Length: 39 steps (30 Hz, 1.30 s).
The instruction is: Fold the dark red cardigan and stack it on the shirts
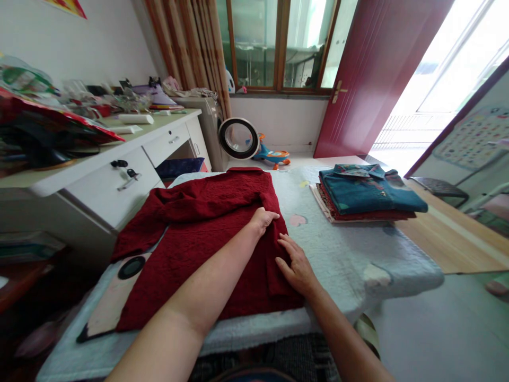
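Note:
A dark red long-sleeved shirt [199, 254] lies spread on the table, its collar at the far side and one sleeve stretched out to the left. Its right edge is folded inward, with a sleeve along that side. My left hand [263, 220] reaches across the shirt and pinches the cloth near the folded right edge. Just below it, my right hand [296, 265] rests on the same edge, fingers spread and laid over the fabric. To the right sits a stack of folded clothes [369, 191], with a blue-green collared shirt on top.
A pale blue patterned blanket [330, 254] covers the table. At left stands a white desk [111, 180] crowded with objects. Beyond are a washing machine with its round door [238, 139] open, a blue and orange toy [272, 155] and a red door [369, 79]. A wooden board [457, 228] lies right.

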{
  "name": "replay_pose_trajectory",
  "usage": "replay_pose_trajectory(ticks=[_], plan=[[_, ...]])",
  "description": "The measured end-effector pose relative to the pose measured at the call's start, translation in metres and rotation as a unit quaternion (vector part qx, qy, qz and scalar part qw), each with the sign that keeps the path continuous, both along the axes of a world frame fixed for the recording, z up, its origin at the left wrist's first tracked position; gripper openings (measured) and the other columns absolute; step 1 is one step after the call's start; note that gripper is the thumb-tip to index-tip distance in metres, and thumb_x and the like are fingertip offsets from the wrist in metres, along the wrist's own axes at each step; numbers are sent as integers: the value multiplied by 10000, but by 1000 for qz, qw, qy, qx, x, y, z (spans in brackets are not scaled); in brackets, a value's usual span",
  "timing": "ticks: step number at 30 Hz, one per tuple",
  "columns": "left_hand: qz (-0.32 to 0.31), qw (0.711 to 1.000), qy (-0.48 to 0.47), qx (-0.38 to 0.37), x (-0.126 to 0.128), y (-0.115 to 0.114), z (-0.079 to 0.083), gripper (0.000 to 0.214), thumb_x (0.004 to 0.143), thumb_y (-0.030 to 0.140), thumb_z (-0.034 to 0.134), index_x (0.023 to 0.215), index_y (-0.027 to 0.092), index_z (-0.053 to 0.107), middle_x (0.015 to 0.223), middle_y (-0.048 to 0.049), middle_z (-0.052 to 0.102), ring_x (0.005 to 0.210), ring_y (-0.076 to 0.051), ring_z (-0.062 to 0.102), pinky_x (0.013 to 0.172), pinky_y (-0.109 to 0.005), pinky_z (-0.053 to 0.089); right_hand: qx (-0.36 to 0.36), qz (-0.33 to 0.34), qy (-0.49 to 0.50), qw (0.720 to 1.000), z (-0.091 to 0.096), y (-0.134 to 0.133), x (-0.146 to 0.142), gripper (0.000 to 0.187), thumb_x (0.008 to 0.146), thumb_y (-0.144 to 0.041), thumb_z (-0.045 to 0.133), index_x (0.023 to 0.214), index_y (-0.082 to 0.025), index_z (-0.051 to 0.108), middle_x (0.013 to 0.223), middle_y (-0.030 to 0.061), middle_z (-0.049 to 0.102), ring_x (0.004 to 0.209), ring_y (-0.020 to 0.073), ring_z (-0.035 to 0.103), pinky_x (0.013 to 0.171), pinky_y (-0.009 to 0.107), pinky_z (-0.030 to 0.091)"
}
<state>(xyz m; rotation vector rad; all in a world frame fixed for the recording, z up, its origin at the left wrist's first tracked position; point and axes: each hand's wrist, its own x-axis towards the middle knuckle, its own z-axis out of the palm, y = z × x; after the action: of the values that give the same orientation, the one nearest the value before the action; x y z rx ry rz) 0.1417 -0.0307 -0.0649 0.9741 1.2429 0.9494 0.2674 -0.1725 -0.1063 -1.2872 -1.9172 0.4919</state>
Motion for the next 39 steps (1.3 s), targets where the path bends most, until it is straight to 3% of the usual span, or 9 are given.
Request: replay_pose_trajectory(ticks=[6, 12, 14, 17, 21, 24, 30, 36, 39], plan=[[13, 995, 71, 62, -6, 3, -6, 362, 641, 35, 674, 985, 137, 625, 937, -67, 735, 835, -187, 688, 759, -289, 551, 1, 39, 2, 999, 6, -3, 2, 480, 859, -229, 549, 1338, -205, 531, 1473, 114, 468, 1393, 242, 383, 1150, 490, 314], [2, 970, 226, 94, -26, -5, -4, 647, 625, 92, 776, 1218, 151, 523, 1218, -150, 646, 1117, -280, 620, 936, -352, 479, -11, 82, 5, 997, 12, -8, 2, 504, 855, -237, 550, 1358, -215, 522, 1465, 103, 484, 1407, 238, 362, 1157, 499, 289], [10, 929, 349, 122, -29, -12, -3, 775, 653, 152, 788, 1338, 137, 427, 1292, -206, 577, 1180, -332, 575, 967, -412, 454, -27, 94, -28, 995, 12, -9, 1, 511, 841, -257, 576, 1348, -211, 537, 1435, 111, 518, 1397, 255, 377, 1153, 526, 276], [25, 822, 517, 238, -32, -23, -6, 873, 729, 215, 742, 1470, 165, 284, 1424, -221, 438, 1307, -368, 445, 1049, -484, 379, -40, 93, -63, 993, 12, -8, -1, 502, 837, -282, 594, 1331, -202, 559, 1418, 120, 536, 1393, 267, 383, 1151, 542, 263], [-145, 765, 510, 366, -33, -29, -18, 523, 880, 177, 530, 1395, 230, 458, 1458, -107, 468, 1380, -265, 375, 1151, -423, 272, -49, 92, -92, 990, 15, -10, -4, 530, 834, -307, 608, 1349, -193, 548, 1442, 124, 511, 1406, 273, 359, 1154, 539, 255], [-256, 764, 495, 325, -34, -28, -29, 437, 925, 254, 479, 1360, 243, 514, 1471, -79, 485, 1417, -251, 342, 1176, -446, 225, -69, 89, -122, 986, 18, -16, -6, 592, 816, -323, 632, 1375, -164, 524, 1483, 132, 460, 1428, 288, 316, 1166, 539, 232], [-287, 776, 482, 287, -38, -25, -33, 512, 918, 328, 497, 1422, 256, 441, 1547, -75, 386, 1464, -249, 256, 1192, -475, 164, -102, 115, -120, 981, 28, -33, 1, 666, 804, -322, 651, 1428, -182, 466, 1507, 138, 423, 1432, 284, 309, 1170, 529, 237], [-101, 825, 477, 287, -58, -40, -21, 774, 790, 295, 651, 1476, 151, 323, 1516, -192, 349, 1414, -310, 323, 1152, -461, 280, -111, 137, -122, 977, 43, -53, 13, 780, 728, -308, 729, 1443, -221, 428, 1573, 125, 297, 1462, 295, 223, 1162, 509, 268], [-104, 867, 421, 247, -69, -55, -16, 798, 782, 236, 625, 1490, 106, 281, 1405, -208, 455, 1300, -282, 473, 1100, -405, 368, -108, 147, -168, 969, 45, -61, 13, 613, 707, -264, 741, 1295, -224, 574, 1568, 111, 308, 1465, 311, 199, 1165, 516, 248]])
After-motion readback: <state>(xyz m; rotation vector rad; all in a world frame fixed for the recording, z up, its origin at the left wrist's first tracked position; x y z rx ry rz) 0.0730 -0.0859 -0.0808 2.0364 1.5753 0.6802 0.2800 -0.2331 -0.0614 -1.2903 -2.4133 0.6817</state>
